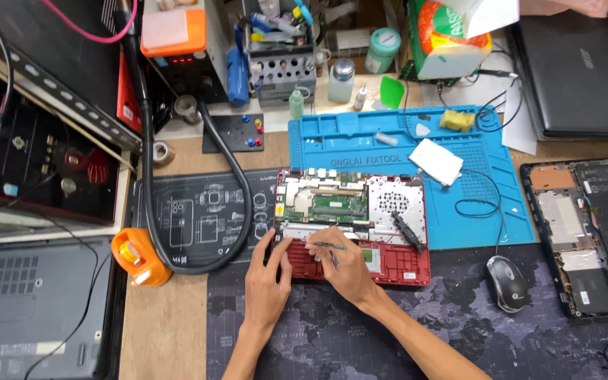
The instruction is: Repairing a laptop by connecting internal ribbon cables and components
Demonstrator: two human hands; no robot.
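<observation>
A small red laptop [352, 226] lies open on the bench [170, 331] with its cover off, so the green board and other parts inside show. It is the landmark here.

The left hand [267, 276] presses flat on the laptop's near left corner. Its grip is spread wide and holds nothing; it seems to be there to keep the laptop from sliding.

The right hand [344, 263] rests on the laptop's near edge, just right of the left hand. Its grip is narrow, pinched on a thin dark tool [326, 245] that lies sideways over the red frame.

Behind the laptop is a blue mat [360, 137]. To the laptop's right sits a black mouse [507, 283], and farther right another opened laptop base [585, 236]. To its left loops a thick black hose [233, 183].
</observation>
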